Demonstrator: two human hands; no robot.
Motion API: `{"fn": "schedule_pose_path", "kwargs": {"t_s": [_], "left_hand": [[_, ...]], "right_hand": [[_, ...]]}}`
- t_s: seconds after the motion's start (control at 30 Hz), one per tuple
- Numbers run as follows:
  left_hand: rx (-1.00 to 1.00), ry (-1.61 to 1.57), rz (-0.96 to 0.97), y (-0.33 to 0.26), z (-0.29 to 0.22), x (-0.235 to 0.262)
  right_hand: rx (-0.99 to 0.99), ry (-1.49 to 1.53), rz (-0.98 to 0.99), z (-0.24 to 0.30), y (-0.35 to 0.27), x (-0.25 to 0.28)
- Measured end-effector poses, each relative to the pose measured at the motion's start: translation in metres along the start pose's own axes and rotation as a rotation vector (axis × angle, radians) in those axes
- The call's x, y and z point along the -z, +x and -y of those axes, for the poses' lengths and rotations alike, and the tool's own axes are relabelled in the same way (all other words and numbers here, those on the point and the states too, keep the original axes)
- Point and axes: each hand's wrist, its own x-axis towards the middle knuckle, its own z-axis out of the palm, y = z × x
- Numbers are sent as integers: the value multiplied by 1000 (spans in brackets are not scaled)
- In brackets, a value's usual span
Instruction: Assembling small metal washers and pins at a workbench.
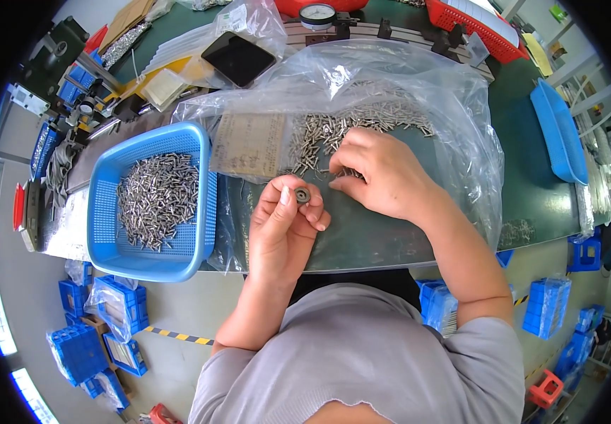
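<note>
My left hand (280, 222) is closed around a small round metal ring (302, 195) with a hole in its middle, pinched between thumb and fingers above the table's near edge. To its right, my right hand (383, 173) curls beside a spread pile of small metal pins (362, 116). A few pins show between its thumb and bent fingers; the rest of its grip is hidden. The pile lies on a clear plastic bag (454, 159). At the left, a blue plastic basket (207, 205) holds many more of the same kind of pins (157, 201).
A brown cardboard piece (249, 143) lies under the plastic, left of the pile. Behind it are a black phone (238, 59) and a dial gauge (317, 15). A blue tray (558, 131) stands at the right, a red basket (478, 30) at the back right.
</note>
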Motion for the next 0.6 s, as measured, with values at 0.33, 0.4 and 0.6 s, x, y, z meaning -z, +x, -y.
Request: {"fn": "schedule_pose_path", "kwargs": {"t_s": [0.33, 0.4, 0.6], "left_hand": [[-16, 32, -3, 2, 2, -2], [-5, 17, 2, 2, 2, -2], [21, -17, -5, 4, 1, 1]], "right_hand": [[123, -58, -125, -5, 9, -19], [129, -58, -123, -6, 10, -20], [90, -42, -110, -4, 10, -13]]}}
